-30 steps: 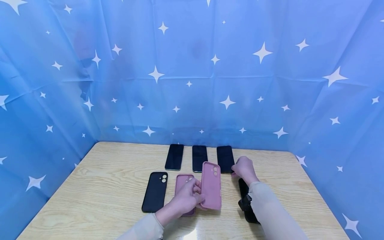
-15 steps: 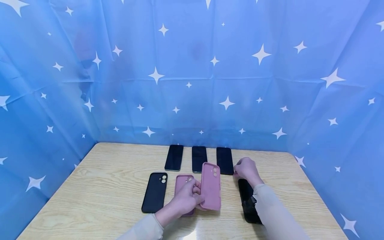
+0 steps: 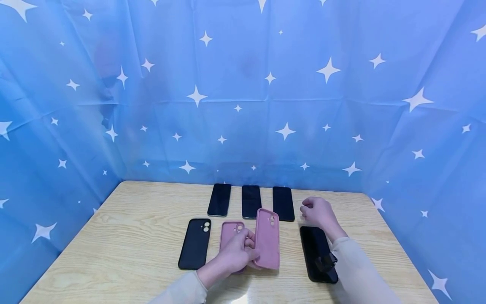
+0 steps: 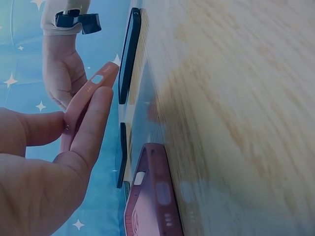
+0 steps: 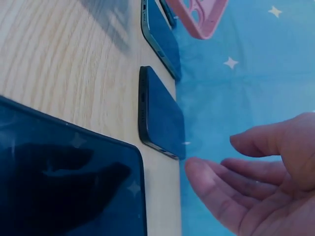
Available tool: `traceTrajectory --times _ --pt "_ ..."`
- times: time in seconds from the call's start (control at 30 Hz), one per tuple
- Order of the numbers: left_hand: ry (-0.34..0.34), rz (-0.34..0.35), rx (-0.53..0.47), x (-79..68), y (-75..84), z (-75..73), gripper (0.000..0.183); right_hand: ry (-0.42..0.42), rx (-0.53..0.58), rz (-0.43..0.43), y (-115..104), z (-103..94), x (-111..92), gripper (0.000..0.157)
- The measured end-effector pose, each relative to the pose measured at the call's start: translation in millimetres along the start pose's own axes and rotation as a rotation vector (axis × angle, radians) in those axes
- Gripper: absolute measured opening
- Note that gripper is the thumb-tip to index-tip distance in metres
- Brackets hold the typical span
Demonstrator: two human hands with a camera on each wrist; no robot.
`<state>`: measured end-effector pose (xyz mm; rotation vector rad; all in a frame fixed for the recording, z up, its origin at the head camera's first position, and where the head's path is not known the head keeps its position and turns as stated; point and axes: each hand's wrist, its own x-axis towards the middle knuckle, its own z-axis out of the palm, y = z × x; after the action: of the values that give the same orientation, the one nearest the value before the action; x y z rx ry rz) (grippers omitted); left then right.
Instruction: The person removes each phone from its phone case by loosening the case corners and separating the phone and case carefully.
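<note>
My left hand point(image 3: 235, 253) pinches a pink phone case point(image 3: 268, 238) along its left side, thumb in front, and holds it tilted up with its hollow inner side showing. In the left wrist view the case's edge point(image 4: 91, 91) sits between thumb and fingers. Below that hand a second pink phone case point(image 3: 229, 231) lies on the table, partly covered. My right hand point(image 3: 318, 211) holds nothing; its fingers are loosely bent, just right of a black phone point(image 3: 283, 203) in the back row. Near its wrist lies a phone with a black rim point(image 3: 315, 249), screen up.
Two more dark phones, one at the middle point(image 3: 252, 202) and one at the left point(image 3: 219, 200), lie in the back row. A black phone case point(image 3: 194, 244) lies at the front left of the wooden table point(image 3: 125, 236). A blue star-patterned curtain point(image 3: 243, 84) hangs behind.
My right hand has drawn away to the right from the near right corner of the back-row phone. The left hand still holds the pink case in nearly the same place.
</note>
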<state>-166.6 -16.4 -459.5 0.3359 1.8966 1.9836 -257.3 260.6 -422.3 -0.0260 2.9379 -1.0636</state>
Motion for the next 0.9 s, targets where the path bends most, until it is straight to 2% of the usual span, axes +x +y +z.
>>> traceTrajectory --times 0.27,0.9 --pt "-0.009 -0.021 0.010 0.7 -3.0 2.8 0.021 0.017 0.036 -0.073 -4 -4.6 -13 0.031" --pt "0.006 -0.086 0.057 1.9 -5.8 12.6 0.020 0.026 0.091 -0.086 0 1.3 -24 0.032"
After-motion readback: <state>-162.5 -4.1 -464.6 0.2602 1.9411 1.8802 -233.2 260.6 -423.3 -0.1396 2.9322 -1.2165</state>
